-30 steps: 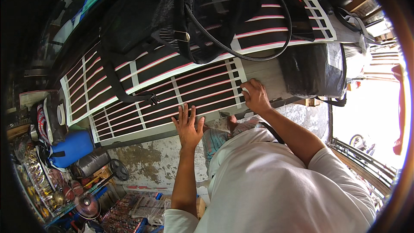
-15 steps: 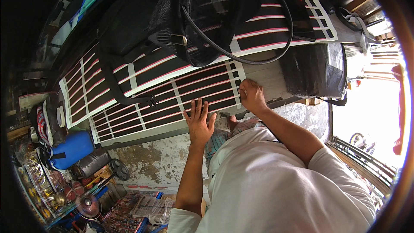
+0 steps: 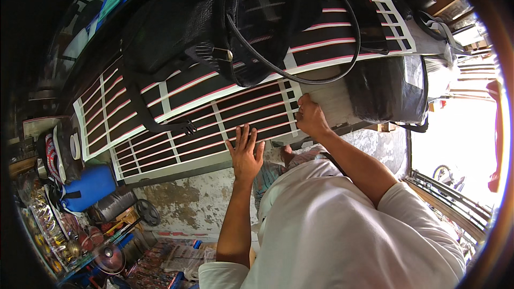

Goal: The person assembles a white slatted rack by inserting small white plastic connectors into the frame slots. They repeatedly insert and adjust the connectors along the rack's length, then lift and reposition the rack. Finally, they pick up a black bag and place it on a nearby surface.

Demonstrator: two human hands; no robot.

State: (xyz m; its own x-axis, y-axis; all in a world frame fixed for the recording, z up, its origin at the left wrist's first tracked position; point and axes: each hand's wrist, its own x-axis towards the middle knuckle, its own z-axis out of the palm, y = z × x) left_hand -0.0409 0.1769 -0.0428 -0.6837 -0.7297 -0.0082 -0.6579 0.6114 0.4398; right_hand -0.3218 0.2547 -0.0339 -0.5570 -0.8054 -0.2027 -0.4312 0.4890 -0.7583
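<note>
The left hand (image 3: 245,152) lies open, fingers spread, on the white grille (image 3: 214,123) at frame centre. The right hand (image 3: 310,118) grips its right edge beneath black bags (image 3: 214,27). Step: positioning; next requires steady support.

I see a white slatted rack (image 3: 214,112), dark between pink-striped bars. Black handbag (image 3: 214,27) with looping strap lies on it; dark wrapped bundle (image 3: 391,88) at its right end.
</note>
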